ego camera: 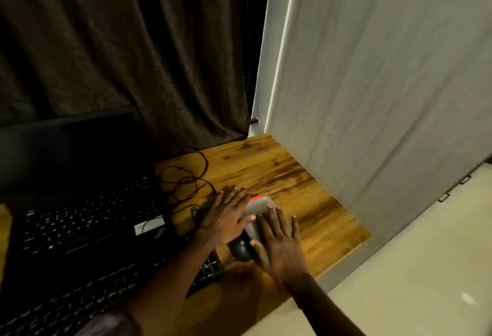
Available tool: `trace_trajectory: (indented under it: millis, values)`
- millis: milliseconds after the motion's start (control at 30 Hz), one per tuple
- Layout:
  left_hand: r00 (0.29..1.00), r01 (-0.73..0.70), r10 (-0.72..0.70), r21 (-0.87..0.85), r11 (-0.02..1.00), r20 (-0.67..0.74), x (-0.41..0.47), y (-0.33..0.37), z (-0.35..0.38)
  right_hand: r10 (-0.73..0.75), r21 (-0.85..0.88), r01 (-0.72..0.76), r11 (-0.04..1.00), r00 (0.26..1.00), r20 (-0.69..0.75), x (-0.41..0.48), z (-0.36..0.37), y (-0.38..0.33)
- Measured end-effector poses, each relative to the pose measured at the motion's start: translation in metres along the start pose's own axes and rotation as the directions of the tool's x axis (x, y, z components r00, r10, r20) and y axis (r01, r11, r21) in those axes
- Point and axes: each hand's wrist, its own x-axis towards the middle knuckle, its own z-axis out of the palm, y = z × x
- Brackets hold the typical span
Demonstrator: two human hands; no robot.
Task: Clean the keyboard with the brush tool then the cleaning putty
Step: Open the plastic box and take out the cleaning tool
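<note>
— Where are the person's hands?

— Both are over a small translucent box with a red patch at its far end. It lies on the wooden desk, to the right of an open laptop. The left hand lies across the box's left side, fingers straight and close together, thumb tip on the lid. The right hand covers the near end, fingers straight and fanned apart.

— Does either hand clamp the box?

— Neither shows curled fingers. Whether the palms press down cannot be told, nor what the box holds.

— And the keyboard?

— The keyboard lies along the near edge of the desk, in front of the laptop, with the left forearm crossing above it. Its right corner shows just left of a black mouse. The mouse sits right beside the box's near end, partly under the right thumb.

— Anything else on the desk?

— A dark cable loops beyond the left hand. A dark curtain hangs behind the desk and a white sheet stands along its right side.
</note>
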Motion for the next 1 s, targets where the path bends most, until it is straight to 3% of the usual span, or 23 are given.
trace_trajectory:
  millis: [267,367,467,533,600,667,833,1000]
  values:
    - [0.999,-0.027,0.025,0.044,0.999,0.036,0.024,0.016,0.010,-0.026,-0.026,0.024,0.999,0.997,-0.074,-0.012,0.016,0.015]
    - [1.000,0.001,-0.002,-0.068,0.998,-0.021,0.025,0.017,0.007,-0.048,0.033,0.051,0.998,0.995,-0.085,-0.015,0.017,0.017]
    - [0.994,0.022,-0.048,-0.233,0.972,-0.103,0.032,0.017,0.007,-0.023,0.190,0.045,0.981,0.993,-0.116,-0.020,0.018,0.020]
    - [0.988,0.049,-0.090,-0.296,0.954,-0.126,0.042,0.015,0.012,0.099,0.390,-0.033,0.920,0.984,-0.149,-0.023,0.023,0.019]
    - [0.982,0.141,-0.181,-0.402,0.905,-0.062,0.052,0.011,0.019,0.214,0.543,-0.114,0.832,0.969,-0.124,-0.027,0.025,0.017]
    - [0.974,0.200,-0.228,-0.481,0.853,0.001,0.062,0.006,0.026,0.239,0.592,-0.123,0.797,0.963,-0.123,-0.029,0.026,0.016]
    - [0.946,0.285,-0.320,-0.581,0.762,0.044,0.077,0.001,0.030,0.147,0.572,-0.021,0.820,0.974,-0.175,-0.033,0.028,0.023]
    - [0.937,0.306,-0.347,-0.591,0.746,0.047,0.083,-0.004,0.035,-0.052,0.469,0.174,0.866,0.964,-0.262,-0.042,0.029,0.039]
